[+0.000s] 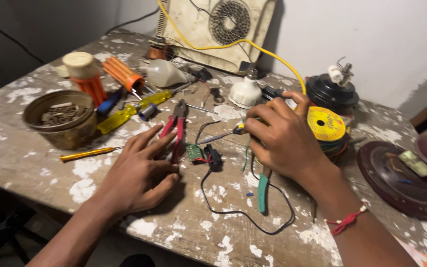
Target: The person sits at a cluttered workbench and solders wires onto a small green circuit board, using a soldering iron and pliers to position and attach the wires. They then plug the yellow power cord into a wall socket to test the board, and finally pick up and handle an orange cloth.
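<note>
My left hand (137, 173) lies flat on the worn table (35, 163), fingers spread, fingertips touching the red-handled pliers (176, 129). Just right of it sits a small green circuit board (193, 152) with red and black wires and a black part (214, 158). My right hand (280, 141) is closed around a soldering tool (221, 136), its thin tip pointing left toward the board. A yellow cable (273, 54) runs up from under that hand. A green-handled tool (263, 190) lies below my right wrist, which wears a red thread.
A metal bowl (63, 118) of small parts stands at the left, with yellow screwdrivers (124, 113), orange-handled tools (119, 71) and bulb parts (245, 91) behind. A yellow-labelled wire spool (326, 124), black round motor part (332, 91) and brown disc (396, 175) sit right. A cream appliance (213, 29) leans on the wall.
</note>
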